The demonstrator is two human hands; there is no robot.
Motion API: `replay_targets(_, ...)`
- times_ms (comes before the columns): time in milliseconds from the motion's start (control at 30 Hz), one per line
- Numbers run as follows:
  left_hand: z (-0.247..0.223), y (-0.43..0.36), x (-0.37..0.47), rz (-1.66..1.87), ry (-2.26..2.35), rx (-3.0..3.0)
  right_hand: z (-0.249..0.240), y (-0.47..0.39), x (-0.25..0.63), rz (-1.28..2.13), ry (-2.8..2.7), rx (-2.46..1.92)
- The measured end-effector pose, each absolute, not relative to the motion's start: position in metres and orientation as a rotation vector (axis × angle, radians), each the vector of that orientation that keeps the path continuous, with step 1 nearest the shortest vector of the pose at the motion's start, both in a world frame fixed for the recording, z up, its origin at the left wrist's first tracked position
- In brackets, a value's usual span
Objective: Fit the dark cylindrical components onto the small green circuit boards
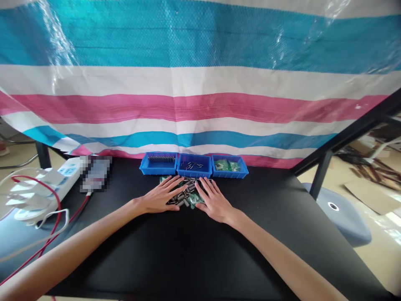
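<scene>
Between my two hands lies a pile of small metal parts (pixel 185 196), grey cylinders and thin pins or screws, mixed with green-tinted plastic packets (pixel 194 199). My left hand (pixel 163 195) rests palm down over the pile's left side, fingers spread. Over its right side, my right hand (pixel 214 200) lies flat with the fingers apart. Just beyond the fingertips three blue bins stand in a row. Metal pieces line the left bin (pixel 158 170), loose screw-like pieces lie in the middle bin (pixel 194 172), and green packets fill part of the right bin (pixel 232 173).
A white power strip (pixel 50 188) with plugs and red and white cables occupies the table's left side, beside a blurred-out device (pixel 95 173). A striped tarp (pixel 200 108) hangs behind the black table (pixel 175 259). At right are a black frame (pixel 321 175) and a grey stool (pixel 341 217).
</scene>
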State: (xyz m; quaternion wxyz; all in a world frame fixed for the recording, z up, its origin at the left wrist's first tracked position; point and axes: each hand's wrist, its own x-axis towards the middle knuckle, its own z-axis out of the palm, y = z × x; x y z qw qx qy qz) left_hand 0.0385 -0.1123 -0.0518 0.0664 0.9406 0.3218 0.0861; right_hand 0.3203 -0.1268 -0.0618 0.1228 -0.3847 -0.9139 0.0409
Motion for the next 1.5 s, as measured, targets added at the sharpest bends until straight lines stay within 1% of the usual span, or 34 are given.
replay_targets(200, -0.049, -0.119, 0.051, 0.251, 1.025, 2.812, -0.060, -0.126, 0.316, 0.136, -2.645, -1.124)
replay_targets(367, -0.044, -0.120, 0.037, 0.249, 1.075, 2.786, -0.057, -0.128, 0.331, 0.189, -2.640, -1.124)
replay_targets(667, -0.054, -0.123, 0.040, 0.206, 1.151, 2.842, -0.070, -0.127, 0.328, 0.127, -2.582, -1.138)
replay_targets(1100, -0.045, -0.131, 0.047, 0.188, 1.079, 2.781, -0.053, -0.128, 0.328, 0.167, -2.508, -1.108)
replay_targets(1300, -0.044, -0.128, 0.055, 0.275, 1.096, 2.814, -0.046, -0.121, 0.327, 0.223, -2.475, -1.109)
replay_targets(1500, -0.041, -0.126, 0.057, 0.472, 0.983, 2.914, -0.044, -0.119, 0.326, 0.271, -2.429, -1.153)
